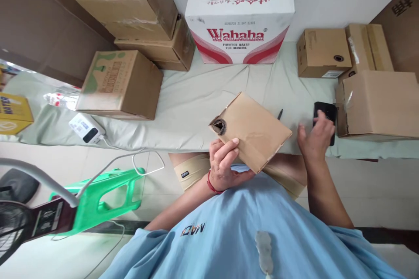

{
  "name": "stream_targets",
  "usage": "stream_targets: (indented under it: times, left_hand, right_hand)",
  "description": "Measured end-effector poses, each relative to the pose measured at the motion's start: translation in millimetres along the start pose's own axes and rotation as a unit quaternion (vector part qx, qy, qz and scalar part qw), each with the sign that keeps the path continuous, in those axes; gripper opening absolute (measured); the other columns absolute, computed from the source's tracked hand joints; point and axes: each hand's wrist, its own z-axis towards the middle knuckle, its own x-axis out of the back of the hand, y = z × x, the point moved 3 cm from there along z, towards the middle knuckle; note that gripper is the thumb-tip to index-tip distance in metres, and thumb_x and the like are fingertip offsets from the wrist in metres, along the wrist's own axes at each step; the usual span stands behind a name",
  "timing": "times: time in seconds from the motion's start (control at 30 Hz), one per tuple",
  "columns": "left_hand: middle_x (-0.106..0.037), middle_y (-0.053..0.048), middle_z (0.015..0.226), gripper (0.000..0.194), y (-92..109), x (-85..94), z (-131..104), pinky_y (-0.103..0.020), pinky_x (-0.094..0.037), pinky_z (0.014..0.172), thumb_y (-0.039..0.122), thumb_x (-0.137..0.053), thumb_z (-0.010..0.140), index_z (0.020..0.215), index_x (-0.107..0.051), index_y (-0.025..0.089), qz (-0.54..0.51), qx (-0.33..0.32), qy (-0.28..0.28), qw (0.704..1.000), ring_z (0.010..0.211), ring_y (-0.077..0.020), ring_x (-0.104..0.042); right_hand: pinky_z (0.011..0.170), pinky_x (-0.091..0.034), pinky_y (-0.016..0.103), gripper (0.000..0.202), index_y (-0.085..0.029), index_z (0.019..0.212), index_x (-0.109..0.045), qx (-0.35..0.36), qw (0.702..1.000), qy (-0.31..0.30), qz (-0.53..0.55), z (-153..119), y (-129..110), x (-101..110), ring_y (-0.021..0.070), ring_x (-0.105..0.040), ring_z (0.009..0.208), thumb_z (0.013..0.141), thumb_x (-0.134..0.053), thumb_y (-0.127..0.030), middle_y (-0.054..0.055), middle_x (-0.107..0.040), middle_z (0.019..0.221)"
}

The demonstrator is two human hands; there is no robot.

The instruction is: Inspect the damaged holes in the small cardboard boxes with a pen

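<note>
My left hand (225,163) is closed on a small cardboard box (258,130), holding it tilted above my lap at the table's front edge. A round hole with a dark, rough rim shows near the box's left corner. My right hand (316,136) is over a black phone (331,115) lying on the cloth, its fingers apart and the index finger at the screen. It is slightly blurred, and whether the fingertip touches the glass I cannot tell. A dark pen (280,114) lies partly behind the cardboard box.
A white-and-red Wahaha water carton (240,30) stands at the back on the pale green cloth (183,96). Brown boxes (140,87) are at left, and more cartons (382,102) at right. A white power bank (85,127) with a cable lies front left. Below is a green stool (98,196).
</note>
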Motion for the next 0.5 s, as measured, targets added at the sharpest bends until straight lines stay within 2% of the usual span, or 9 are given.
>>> stream_targets:
  times: [0.1, 0.2, 0.27, 0.33, 0.4, 0.5]
  left_hand:
    - [-0.072, -0.014, 0.121, 0.066, 3.4, 3.1, 1.9, -0.043, -0.050, 0.087, 0.057, -0.075, 0.088, 0.141, -0.052, 0.025, 0.010, -0.005, -0.013, 1.000, 0.101, -0.0284, -0.067]
    - [-0.072, -0.017, 0.125, 0.068, 2.4, 4.8, 6.6, -0.044, -0.053, 0.090, 0.053, -0.075, 0.089, 0.144, -0.052, 0.021, 0.017, -0.021, -0.039, 0.999, 0.105, -0.0292, -0.067]
    - [-0.072, -0.018, 0.128, 0.067, -1.5, 5.3, 12.5, -0.045, -0.054, 0.093, 0.053, -0.074, 0.090, 0.145, -0.052, 0.020, 0.019, -0.027, -0.059, 0.998, 0.109, -0.0302, -0.069]
    - [-0.071, -0.018, 0.132, 0.067, -7.6, 6.4, 19.4, -0.046, -0.054, 0.096, 0.052, -0.074, 0.090, 0.145, -0.051, 0.022, 0.018, -0.025, -0.077, 0.997, 0.114, -0.0315, -0.070]
    - [-0.070, -0.019, 0.137, 0.068, -15.3, 8.8, 25.1, -0.048, -0.053, 0.099, 0.048, -0.074, 0.089, 0.146, -0.049, 0.023, 0.008, -0.012, -0.091, 0.996, 0.118, -0.0327, -0.070]
    - [-0.064, -0.017, 0.145, 0.060, -27.9, 12.8, 26.6, -0.053, -0.052, 0.104, 0.041, -0.070, 0.090, 0.145, -0.051, 0.027, -0.048, 0.040, -0.117, 0.991, 0.128, -0.0346, -0.065]
  right_hand:
    - [0.122, -0.033, 0.067, 0.100, -0.005, 0.168, -0.025, -0.052, 0.998, 0.035, -0.022, 0.3, 27.7, 5.4, 0.0469, -0.037, 0.148, 0.094, -0.066, -0.056, 0.033, -0.041, 0.163]
    - [0.118, -0.036, 0.070, 0.117, -0.006, 0.171, -0.020, -0.104, 0.994, -0.003, -0.032, -4.9, 44.4, 1.2, 0.0533, -0.035, 0.151, 0.086, -0.075, -0.064, 0.036, -0.031, 0.170]
    - [0.116, -0.038, 0.072, 0.118, -0.004, 0.170, -0.023, -0.127, 0.991, -0.034, -0.038, -9.1, 48.3, -3.2, 0.0560, -0.039, 0.148, 0.084, -0.077, -0.064, 0.039, -0.032, 0.168]
    - [0.114, -0.039, 0.072, 0.111, -0.003, 0.169, -0.027, -0.143, 0.987, -0.048, -0.047, -11.1, 49.5, -5.8, 0.0568, -0.044, 0.144, 0.087, -0.074, -0.060, 0.040, -0.037, 0.165]
    - [0.112, -0.042, 0.071, 0.103, -0.002, 0.168, -0.028, -0.157, 0.985, -0.043, -0.050, -10.0, 50.5, -5.5, 0.0562, -0.048, 0.140, 0.090, -0.071, -0.054, 0.039, -0.042, 0.162]
    - [0.109, -0.045, 0.069, 0.105, -0.001, 0.168, -0.027, -0.168, 0.984, -0.033, -0.047, -5.3, 53.6, -3.0, 0.0547, -0.051, 0.136, 0.089, -0.071, -0.052, 0.039, -0.051, 0.154]
